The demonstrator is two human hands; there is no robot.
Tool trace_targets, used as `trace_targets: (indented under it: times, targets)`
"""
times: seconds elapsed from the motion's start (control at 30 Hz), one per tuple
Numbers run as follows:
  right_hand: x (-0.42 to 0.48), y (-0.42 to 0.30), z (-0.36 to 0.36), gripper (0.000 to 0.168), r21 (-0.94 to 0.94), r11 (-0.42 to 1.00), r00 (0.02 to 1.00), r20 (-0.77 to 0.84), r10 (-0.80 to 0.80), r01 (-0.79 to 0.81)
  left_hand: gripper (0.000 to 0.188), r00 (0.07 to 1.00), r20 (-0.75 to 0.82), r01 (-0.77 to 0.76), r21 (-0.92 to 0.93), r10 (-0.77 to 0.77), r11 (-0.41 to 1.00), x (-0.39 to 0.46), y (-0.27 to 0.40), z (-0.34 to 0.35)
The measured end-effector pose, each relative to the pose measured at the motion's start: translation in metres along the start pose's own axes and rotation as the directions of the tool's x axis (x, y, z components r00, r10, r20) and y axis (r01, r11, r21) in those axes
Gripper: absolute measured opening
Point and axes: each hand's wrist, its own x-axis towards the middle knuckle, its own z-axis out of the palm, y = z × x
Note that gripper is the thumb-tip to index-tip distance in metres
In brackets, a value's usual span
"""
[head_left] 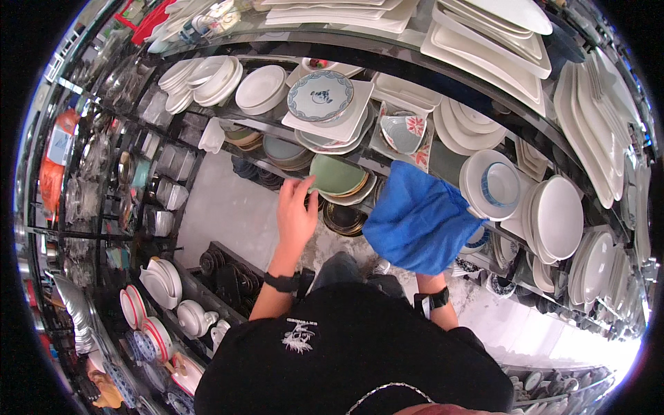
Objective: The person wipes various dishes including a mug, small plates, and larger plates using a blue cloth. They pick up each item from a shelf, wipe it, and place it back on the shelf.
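My left hand (298,207) is at the left edge of a green plate (337,175), its thumb and forefinger pinching the rim. That plate tops a small stack of dishes on the lower shelf, with paler and orange-brown rims showing beneath it. A blue cloth (420,220) is draped over my right hand, which it hides; only the wrist shows below. The cloth hangs in front of the shelf edge, close to a stack of white plates (469,181) topped by a blue-rimmed bowl (501,184). Dark gold-rimmed plates (342,218) lie below the green one.
An upper shelf (363,44) with white rectangular plates (487,57) overhangs the front. A blue-patterned plate (320,97) and white oval plates (557,218) stack along the middle shelf. Left are racks of wrapped wares (174,161) and a white lidded pot (194,317).
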Motion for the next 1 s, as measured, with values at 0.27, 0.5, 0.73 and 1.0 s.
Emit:
trace_targets:
  times: [0.27,0.5,0.73,1.0]
  targets:
    - [0.008,0.03,0.031,0.054,-0.02,1.0,1.0,0.005,-0.013,0.013,0.038,0.99,-0.113,-0.086,0.038,0.089,0.996,0.039,-0.006,-0.032]
    - [0.024,0.074,0.053,0.055,0.001,0.993,0.992,-0.047,-0.117,0.117,0.061,0.955,0.037,-0.297,0.166,0.295,0.941,0.093,-0.049,-0.029]
    - [0.04,0.135,0.082,0.057,0.015,0.968,0.962,-0.12,-0.247,0.251,0.082,0.842,0.243,-0.499,0.013,0.481,0.867,0.172,-0.099,0.002]
    - [0.032,0.178,0.095,0.058,0.029,0.933,0.917,-0.198,-0.346,0.359,0.054,0.715,0.334,-0.658,0.027,0.614,0.752,0.192,-0.128,0.038]
